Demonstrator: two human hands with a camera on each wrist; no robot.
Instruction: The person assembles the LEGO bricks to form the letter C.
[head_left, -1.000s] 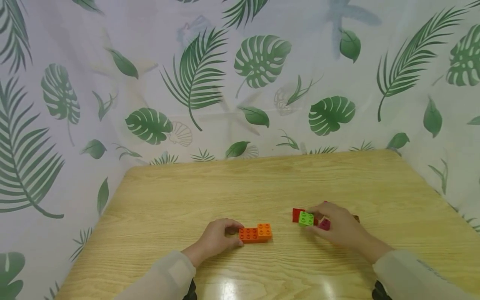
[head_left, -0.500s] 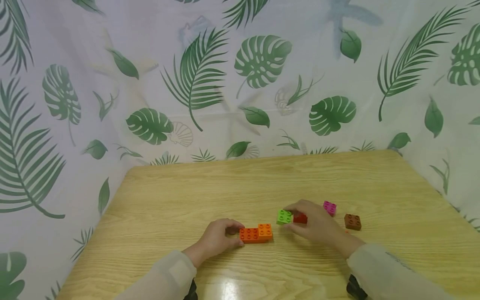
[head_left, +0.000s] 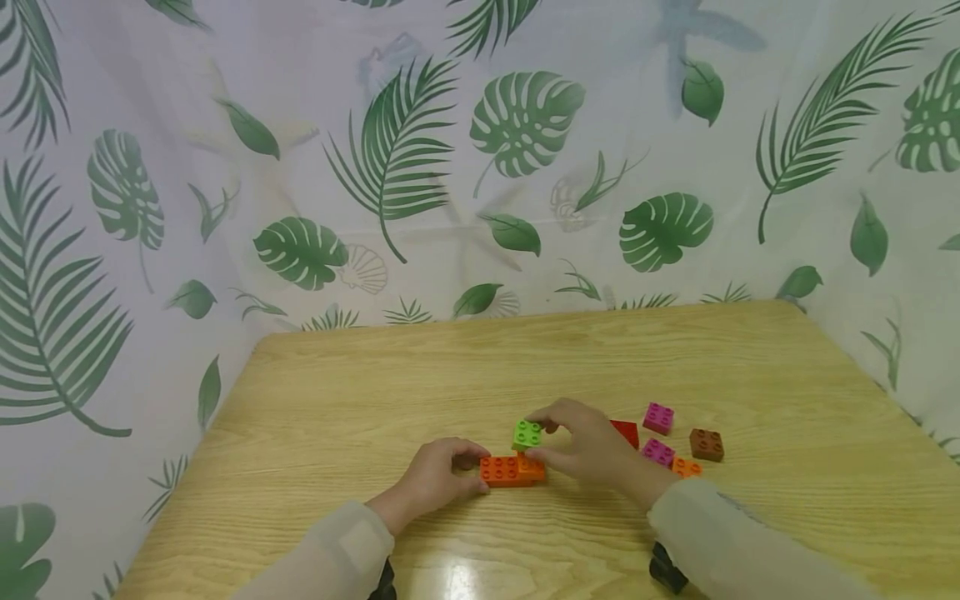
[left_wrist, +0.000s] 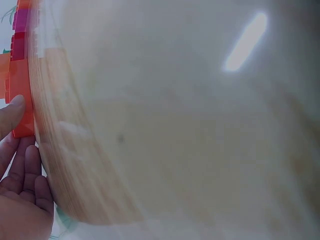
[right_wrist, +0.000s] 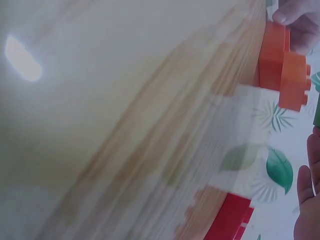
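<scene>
In the head view, my left hand (head_left: 431, 482) grips the left end of a long red-orange toy building brick (head_left: 498, 472) lying on the table. A smaller orange brick (head_left: 533, 468) sits on that brick's right end, overhanging it in the right wrist view. My right hand (head_left: 588, 446) pinches a lime green four-stud brick (head_left: 527, 435) between thumb and fingers. The green brick is close over the orange one and overlaps its far edge in the head view. The left wrist view shows my left thumb (left_wrist: 14, 112) on the side of the long brick.
Right of the right hand lie a red brick (head_left: 625, 432), partly hidden, two magenta bricks (head_left: 658, 417), an orange brick (head_left: 686, 467) and a brown brick (head_left: 707, 444). A leaf-patterned cloth (head_left: 420, 183) rises behind the wooden table (head_left: 360, 375).
My right hand has carried the green brick leftward, from beside the red brick to over the orange one. Bricks on the right have come into view. My left hand keeps its grip in place.
</scene>
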